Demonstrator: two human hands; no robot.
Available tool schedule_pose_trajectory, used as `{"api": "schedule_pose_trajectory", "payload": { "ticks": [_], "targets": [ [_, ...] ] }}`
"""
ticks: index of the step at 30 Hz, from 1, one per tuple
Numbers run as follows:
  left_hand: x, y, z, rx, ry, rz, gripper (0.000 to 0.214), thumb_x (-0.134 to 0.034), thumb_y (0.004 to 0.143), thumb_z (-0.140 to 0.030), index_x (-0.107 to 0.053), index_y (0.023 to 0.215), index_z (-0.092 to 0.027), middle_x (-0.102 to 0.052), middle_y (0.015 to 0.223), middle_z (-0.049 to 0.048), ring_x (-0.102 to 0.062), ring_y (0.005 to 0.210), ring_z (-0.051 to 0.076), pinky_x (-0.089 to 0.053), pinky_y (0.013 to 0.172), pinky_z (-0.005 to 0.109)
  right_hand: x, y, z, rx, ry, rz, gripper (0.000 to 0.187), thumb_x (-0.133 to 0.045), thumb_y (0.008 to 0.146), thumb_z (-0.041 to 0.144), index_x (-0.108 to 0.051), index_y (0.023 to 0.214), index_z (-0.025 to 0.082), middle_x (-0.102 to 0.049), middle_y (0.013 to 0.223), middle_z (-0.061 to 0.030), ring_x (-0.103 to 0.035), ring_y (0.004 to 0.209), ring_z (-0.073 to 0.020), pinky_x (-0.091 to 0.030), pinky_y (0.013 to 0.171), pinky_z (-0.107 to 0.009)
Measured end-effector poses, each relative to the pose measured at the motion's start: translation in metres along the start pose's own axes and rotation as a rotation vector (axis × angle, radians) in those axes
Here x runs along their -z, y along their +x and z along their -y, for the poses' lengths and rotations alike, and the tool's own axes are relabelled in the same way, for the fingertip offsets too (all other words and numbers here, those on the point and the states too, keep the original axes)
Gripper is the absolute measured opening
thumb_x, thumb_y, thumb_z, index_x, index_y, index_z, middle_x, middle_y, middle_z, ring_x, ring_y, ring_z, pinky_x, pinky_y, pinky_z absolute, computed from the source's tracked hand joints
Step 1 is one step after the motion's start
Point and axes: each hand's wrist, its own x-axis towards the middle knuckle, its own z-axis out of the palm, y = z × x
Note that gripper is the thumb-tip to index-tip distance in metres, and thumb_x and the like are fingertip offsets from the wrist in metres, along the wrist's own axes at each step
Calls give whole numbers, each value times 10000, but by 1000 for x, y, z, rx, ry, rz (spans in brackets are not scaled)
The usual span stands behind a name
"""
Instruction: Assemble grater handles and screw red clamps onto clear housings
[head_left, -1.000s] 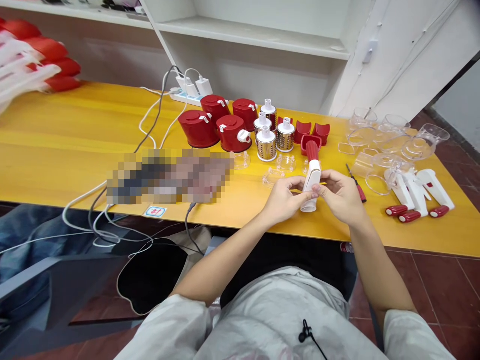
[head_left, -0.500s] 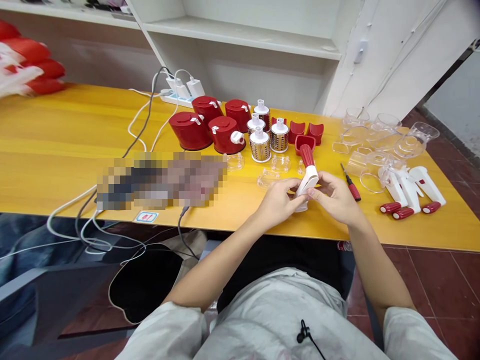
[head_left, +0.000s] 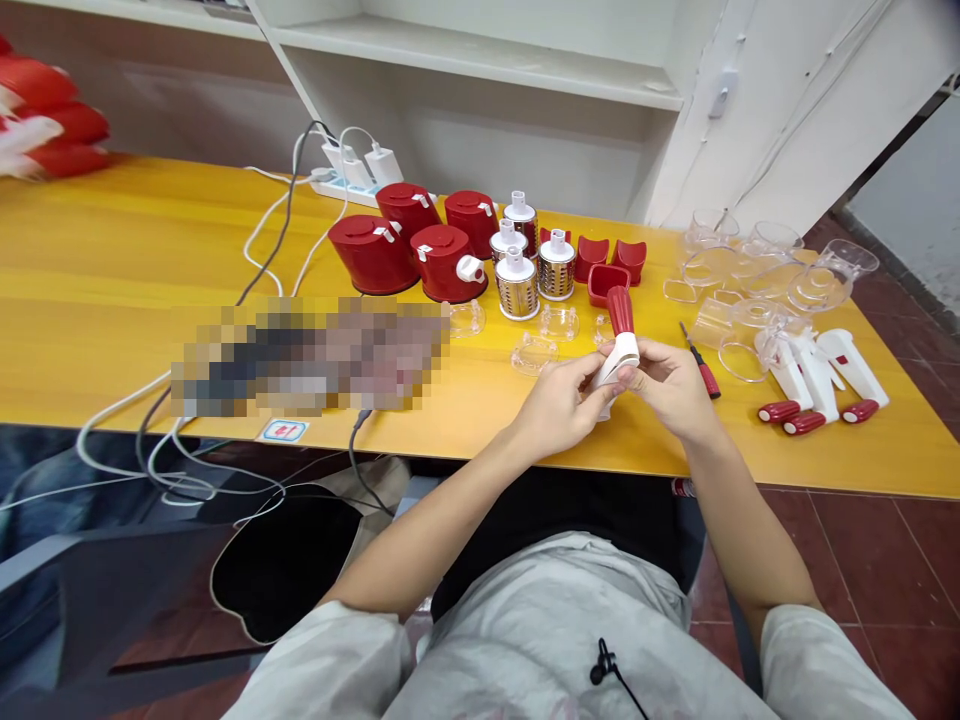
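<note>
Both hands grip one white crank handle [head_left: 627,347] with a red knob, held above the table's front edge with the knob pointing up and away. My left hand [head_left: 562,405] is closed round the lower part of its white arm. Pressing from the other side, my right hand [head_left: 667,385] has its thumb on the white arm; its other fingers are partly hidden behind. Beyond the knob lies a red open box-like part [head_left: 607,285]. Right of my right hand, a screwdriver [head_left: 701,362] with a red and black grip rests on the table.
Several red housings [head_left: 375,255] and grater drums [head_left: 517,285] stand at the back. Clear plastic parts [head_left: 821,285] and more crank handles [head_left: 855,370] lie right. Clear rings [head_left: 534,355] sit before the drums. Cables run from a power strip [head_left: 349,190] at left; a blurred patch covers nearby things.
The view has shifted slightly. The crank handle's knob has turned a little and my right fingers have moved slightly along the white arm. Both hands keep their hold.
</note>
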Motion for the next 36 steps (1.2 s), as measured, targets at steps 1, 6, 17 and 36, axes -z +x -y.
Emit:
{"api": "schedule_pose_trajectory", "payload": {
  "ticks": [1, 6, 17, 36],
  "targets": [
    [-1, 0, -1, -20, 10, -6, 313, -692, 1080, -438, -657, 906, -181, -674, 755, -9, -578, 637, 131, -426, 626, 254, 0, 0, -1, 5, 1, -6, 608, -659, 1016, 591, -674, 1316, 62, -714, 1204, -75, -667, 1155, 6, -665, 1077, -163],
    [-4, -4, -1, -98, 83, -21, 217, -632, 1104, -351, -616, 946, -204, -720, 812, 10, -646, 687, 158, -466, 675, 272, -3, 0, -5, 54, -12, -46, 600, -647, 1022, 594, -673, 1293, 60, -709, 1181, -69, -650, 1112, 19, -653, 1052, -146],
    [-1, -7, 10, -417, 226, 28, 299, -520, 1203, -436, -577, 1344, -179, -786, 1234, 168, -793, 1045, 287, -620, 896, 380, -3, -9, 3, 245, -92, -72, 595, -682, 996, 617, -709, 1171, 48, -730, 1243, -82, -672, 1263, -15, -645, 1241, -235],
    [-11, -13, 27, -597, 200, -175, 425, -434, 1226, -561, -634, 1102, -207, -800, 1006, 113, -779, 802, 216, -619, 716, 335, -45, -33, 17, 350, -224, -170, 654, -731, 932, 706, -727, 1098, 73, -715, 1247, -97, -621, 1176, -5, -622, 1081, -167]
  ]
}}
